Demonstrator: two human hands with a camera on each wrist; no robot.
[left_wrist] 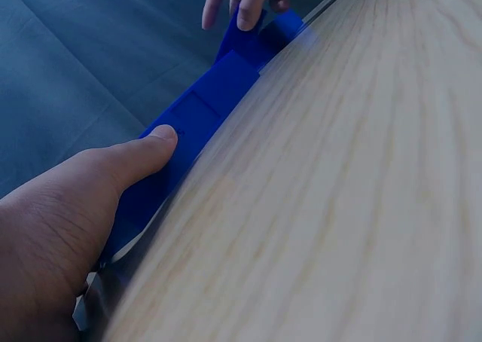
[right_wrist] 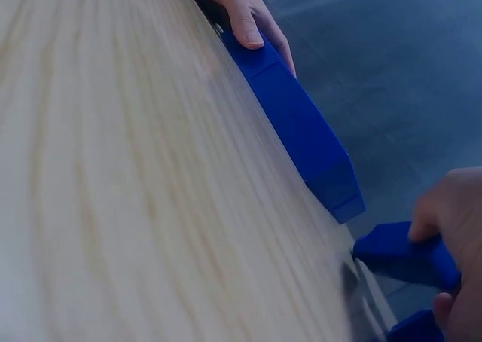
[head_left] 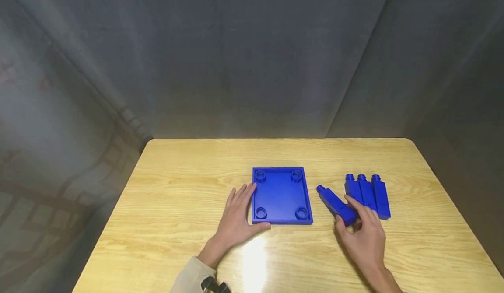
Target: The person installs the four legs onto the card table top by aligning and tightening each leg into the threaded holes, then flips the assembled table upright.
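A square blue tabletop (head_left: 280, 195) lies on the wooden table with its raised rim up and a round socket at each corner. My left hand (head_left: 236, 223) rests at its near left corner, straight fingers along the left side and the thumb on the front edge. That thumb presses the blue side wall in the left wrist view. To the right, my right hand (head_left: 364, 236) pinches the thick near end of a blue table leg (head_left: 334, 202). The leg lies slanted, its round threaded tip pointing away and left toward the tabletop. Part of the near end is hidden by fingers.
Just beyond my right hand lie several more blue table legs (head_left: 380, 199) side by side, threaded tips away from me. The wooden table (head_left: 185, 179) has its far edge against a grey curtain (head_left: 236, 65), with more curtain on both sides.
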